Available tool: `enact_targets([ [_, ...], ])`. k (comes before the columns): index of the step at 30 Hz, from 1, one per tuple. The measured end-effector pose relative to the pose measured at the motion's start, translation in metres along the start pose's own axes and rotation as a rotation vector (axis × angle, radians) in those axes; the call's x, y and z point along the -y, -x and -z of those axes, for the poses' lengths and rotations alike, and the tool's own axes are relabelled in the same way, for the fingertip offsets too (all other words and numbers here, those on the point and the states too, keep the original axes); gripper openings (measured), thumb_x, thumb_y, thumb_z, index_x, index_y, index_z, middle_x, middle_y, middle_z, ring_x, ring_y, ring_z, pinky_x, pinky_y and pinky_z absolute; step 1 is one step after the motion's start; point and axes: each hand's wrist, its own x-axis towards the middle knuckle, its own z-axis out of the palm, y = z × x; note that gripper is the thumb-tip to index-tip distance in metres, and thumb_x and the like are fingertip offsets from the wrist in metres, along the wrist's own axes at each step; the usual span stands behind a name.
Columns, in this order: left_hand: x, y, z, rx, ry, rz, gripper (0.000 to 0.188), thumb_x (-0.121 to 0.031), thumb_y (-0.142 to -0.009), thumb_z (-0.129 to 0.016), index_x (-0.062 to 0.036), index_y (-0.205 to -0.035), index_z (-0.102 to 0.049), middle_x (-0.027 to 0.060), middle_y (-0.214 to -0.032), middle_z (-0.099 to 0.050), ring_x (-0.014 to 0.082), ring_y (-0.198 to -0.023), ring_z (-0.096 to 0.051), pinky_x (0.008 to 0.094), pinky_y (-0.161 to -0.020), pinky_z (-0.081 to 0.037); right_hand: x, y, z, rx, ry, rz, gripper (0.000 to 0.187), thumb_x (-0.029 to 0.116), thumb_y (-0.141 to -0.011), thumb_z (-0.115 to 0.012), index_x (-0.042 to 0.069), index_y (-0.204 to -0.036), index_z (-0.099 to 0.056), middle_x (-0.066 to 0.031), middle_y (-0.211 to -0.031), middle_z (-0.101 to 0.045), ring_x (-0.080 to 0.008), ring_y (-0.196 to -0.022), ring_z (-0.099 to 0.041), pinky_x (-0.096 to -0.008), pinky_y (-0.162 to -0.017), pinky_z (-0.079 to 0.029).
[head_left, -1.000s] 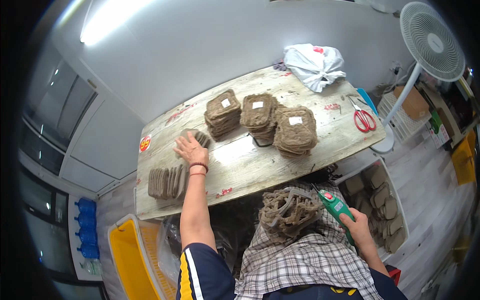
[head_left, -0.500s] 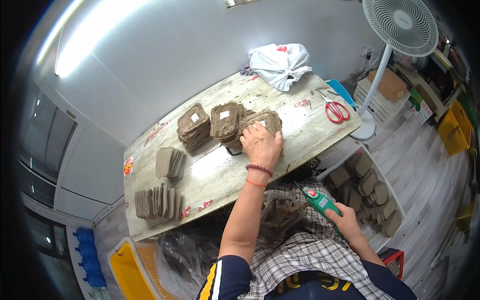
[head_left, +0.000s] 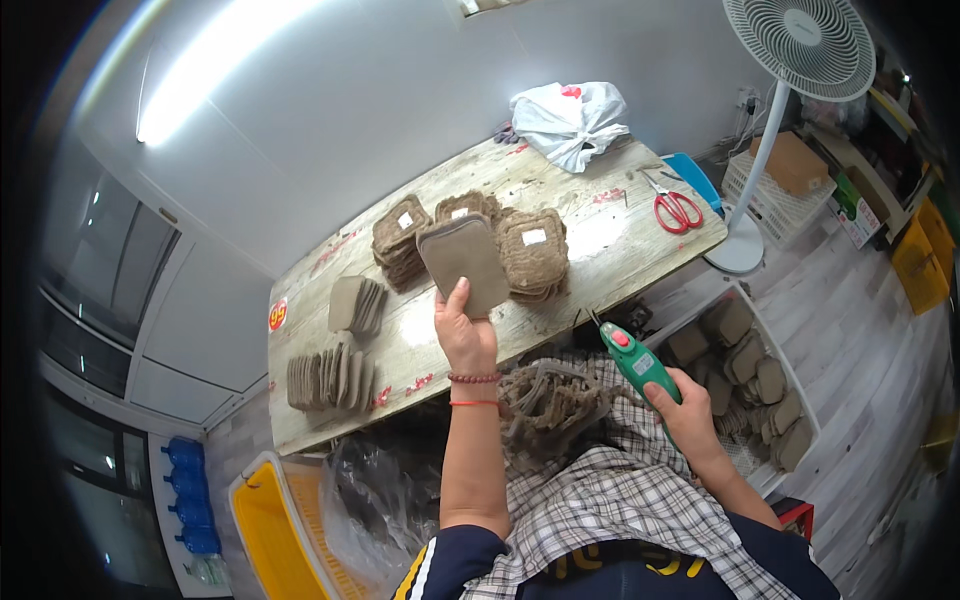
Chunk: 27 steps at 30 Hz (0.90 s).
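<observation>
My left hand [head_left: 466, 338] grips a grey-brown fabric pad [head_left: 470, 265] with rounded corners, thumb across its lower face, raised over the table. My right hand [head_left: 690, 412] is wrapped round a green electric hand tool [head_left: 632, 358] with a red button and thin metal prongs. The prongs point up toward the table edge, apart from the pad. Behind the pad stand three stacks of rough, fuzzy-edged brown pads: a left stack [head_left: 400, 240], a middle stack [head_left: 468, 204] partly hidden, and a right stack [head_left: 532, 262]. Smooth pads [head_left: 355, 303] lean together, with a row of pads [head_left: 325, 380] nearer me.
The worn wooden table [head_left: 420, 345] also bears red-handled scissors [head_left: 678, 211] and a white plastic bag [head_left: 572, 125]. A white crate [head_left: 800, 405] of pads stands at the right, a yellow basket [head_left: 268, 515] at the left. Fibrous brown scraps [head_left: 555, 400] lie on my lap; a fan [head_left: 800, 40] stands behind.
My left hand has come off the right-hand stack and moved left and nearer, now holding up a pad. My right hand keeps the green tool, about where it was.
</observation>
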Motion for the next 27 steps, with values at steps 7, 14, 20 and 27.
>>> enact_targets([
  [7, 0.031, 0.037, -0.001, -0.192, 0.376, 0.23, 0.037, -0.001, -0.086, -0.067, -0.0025, -0.121, -0.056, 0.0074, -0.118, -0.062, 0.0223, -0.11, -0.059, 0.039, -0.099, -0.049, 0.016, -0.004, -0.025, -0.041, 0.124, 0.074, 0.041, 0.036, -0.088, -0.07, 0.002, -0.11, -0.064, -0.0082, -0.076, -0.065, -0.013, -0.069, -0.059, -0.0295, -0.066, -0.048],
  [14, 0.053, 0.042, -0.005, -0.122, 0.509, 0.258, 0.032, -0.003, -0.088, -0.065, -0.0035, -0.119, -0.057, 0.0067, -0.115, -0.064, 0.0216, -0.107, -0.061, 0.0378, -0.097, -0.049, 0.017, 0.001, -0.028, -0.046, 0.08, 0.024, 0.04, 0.035, -0.088, -0.07, 0.002, -0.11, -0.064, -0.007, -0.077, -0.066, -0.0122, -0.07, -0.06, -0.028, -0.067, -0.049],
  [20, 0.067, 0.052, -0.007, -0.07, 0.41, 0.27, 0.036, -0.005, -0.089, -0.064, -0.0044, -0.123, -0.054, 0.0066, -0.118, -0.062, 0.022, -0.11, -0.059, 0.0381, -0.098, -0.048, 0.02, 0.0, -0.029, -0.052, 0.099, 0.03, 0.043, 0.038, -0.088, -0.069, 0.002, -0.111, -0.064, -0.0069, -0.077, -0.066, -0.0123, -0.071, -0.061, -0.0282, -0.067, -0.049],
  [27, 0.074, 0.071, -0.007, 0.029, 0.346, 0.362, 0.038, -0.003, -0.091, -0.061, -0.0076, -0.128, -0.051, 0.0067, -0.123, -0.059, 0.0228, -0.113, -0.057, 0.039, -0.099, -0.048, 0.028, -0.005, -0.026, -0.084, 0.107, 0.046, 0.047, 0.042, -0.088, -0.068, 0.001, -0.111, -0.063, -0.0064, -0.076, -0.065, -0.0127, -0.07, -0.059, -0.0286, -0.067, -0.048],
])
